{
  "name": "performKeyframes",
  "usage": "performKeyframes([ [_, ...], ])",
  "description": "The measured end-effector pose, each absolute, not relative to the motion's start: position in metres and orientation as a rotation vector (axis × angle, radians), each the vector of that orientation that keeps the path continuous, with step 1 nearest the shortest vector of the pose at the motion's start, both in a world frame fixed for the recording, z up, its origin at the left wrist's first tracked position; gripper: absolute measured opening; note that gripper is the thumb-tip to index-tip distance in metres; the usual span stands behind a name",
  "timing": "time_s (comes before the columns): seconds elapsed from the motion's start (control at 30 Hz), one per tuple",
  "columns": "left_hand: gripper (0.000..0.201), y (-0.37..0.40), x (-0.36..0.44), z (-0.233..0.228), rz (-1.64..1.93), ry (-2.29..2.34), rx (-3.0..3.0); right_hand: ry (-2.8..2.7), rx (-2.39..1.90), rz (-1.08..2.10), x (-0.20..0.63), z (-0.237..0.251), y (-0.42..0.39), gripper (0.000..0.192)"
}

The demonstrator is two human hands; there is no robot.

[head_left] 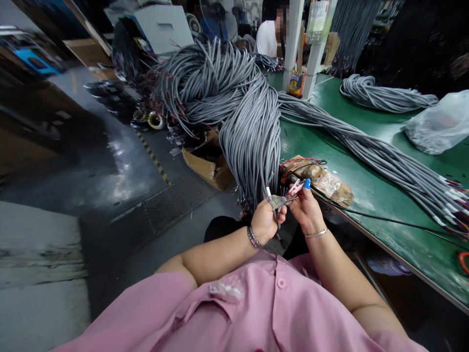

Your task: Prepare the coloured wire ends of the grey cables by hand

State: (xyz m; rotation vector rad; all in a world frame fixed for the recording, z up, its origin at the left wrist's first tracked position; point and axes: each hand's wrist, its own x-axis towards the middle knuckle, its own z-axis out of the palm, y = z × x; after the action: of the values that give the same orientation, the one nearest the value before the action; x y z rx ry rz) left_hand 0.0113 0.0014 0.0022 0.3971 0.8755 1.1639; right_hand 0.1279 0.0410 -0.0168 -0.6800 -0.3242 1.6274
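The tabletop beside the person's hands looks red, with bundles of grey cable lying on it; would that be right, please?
Not quite: the head view shows a green tabletop, not a red one. It is indeed beside the person's left hand and right hand, with bundles of grey cable lying on it.

The right edge crops the plastic bag (pixel 441 124); the held wires (pixel 292 199) are too small to count.

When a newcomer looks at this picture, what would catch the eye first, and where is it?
Probably the huge heap of gray cables, hanging down at the left end of the green table. Next, perhaps, the small bright blue covering on a digit of the right hand, beside the pink clip-like tool held there.
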Motion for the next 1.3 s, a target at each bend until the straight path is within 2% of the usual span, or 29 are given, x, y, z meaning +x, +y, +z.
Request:
performKeyframes([
  [0.1,0.017,0.001,0.011,0.000,1.156,0.879,0.407,-0.357,-0.695,1.613,0.126,-0.018,0.040,0.028],
  [0.2,0.018,-0.002,0.009,-0.003,1.163,0.858,0.421,-0.398,-0.713,1.643,0.129,-0.019,0.036,0.038],
  [0.37,0.018,-0.009,0.001,-0.010,1.189,0.873,0.542,-0.564,-0.780,1.848,0.145,-0.018,0.021,0.052],
  [0.5,0.020,-0.015,-0.004,-0.017,1.156,0.911,0.679,-0.846,-0.903,1.860,0.155,-0.015,0.009,0.040],
  [0.67,0.023,-0.019,-0.005,-0.022,1.066,0.940,0.813,-1.139,-1.027,1.625,0.159,-0.009,0.005,0.022],
  [0.87,0.027,-0.020,-0.007,-0.014,0.670,0.930,1.032,-1.554,-0.985,1.428,0.160,0.006,-0.001,0.014],
  [0.97,0.027,-0.019,-0.008,-0.013,0.634,0.930,1.072,-1.696,-0.985,1.254,0.159,0.010,-0.004,0.009],
  [1.07,0.029,-0.019,-0.009,-0.014,0.701,0.912,1.013,-1.585,-1.050,1.223,0.162,0.004,-0.004,0.010],
  [1.2,0.028,-0.020,-0.012,-0.016,0.747,0.873,0.916,-1.173,-1.182,1.194,0.173,-0.013,-0.004,0.013],
  [1.3,0.026,-0.020,-0.013,-0.017,0.782,0.858,0.881,-1.001,-1.166,1.376,0.176,-0.019,-0.008,0.020],
])
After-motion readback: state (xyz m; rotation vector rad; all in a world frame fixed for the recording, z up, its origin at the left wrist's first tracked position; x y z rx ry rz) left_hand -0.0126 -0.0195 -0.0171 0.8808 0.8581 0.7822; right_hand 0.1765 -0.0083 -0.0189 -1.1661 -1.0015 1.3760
